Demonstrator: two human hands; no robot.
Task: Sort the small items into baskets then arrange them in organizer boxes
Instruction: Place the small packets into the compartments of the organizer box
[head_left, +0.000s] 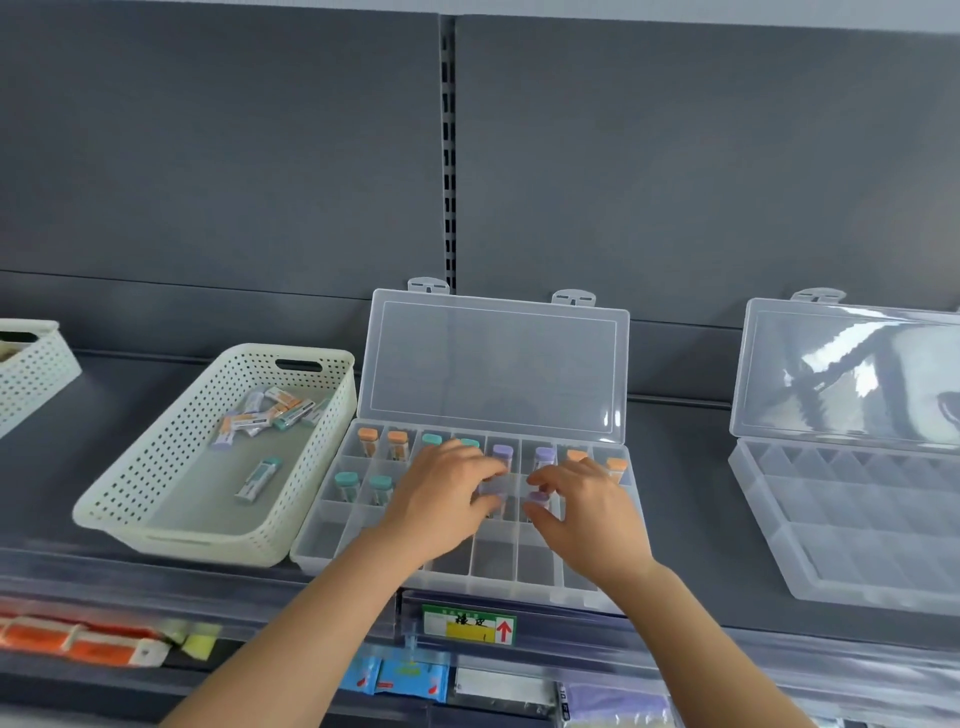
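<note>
A clear organizer box (332, 540) lies open on the shelf, its lid leaning against the back panel. Small capped tubes stand in its far cells: orange caps (368, 434) at left and right, teal caps (346, 479), purple caps (544, 454). Over the middle row, my left hand (441, 493) pinches a small tube with a purple cap. My right hand (587, 514) pinches a purple-capped tube (538, 500) in the neighbouring cell. A cream perforated basket (156, 499) to the left holds several more tubes (270, 413).
A second open clear organizer box (852, 525) sits at the right. Another cream basket (31, 374) shows at the far left edge. A price label strip (470, 623) runs below the shelf edge, with packaged goods on the lower shelf.
</note>
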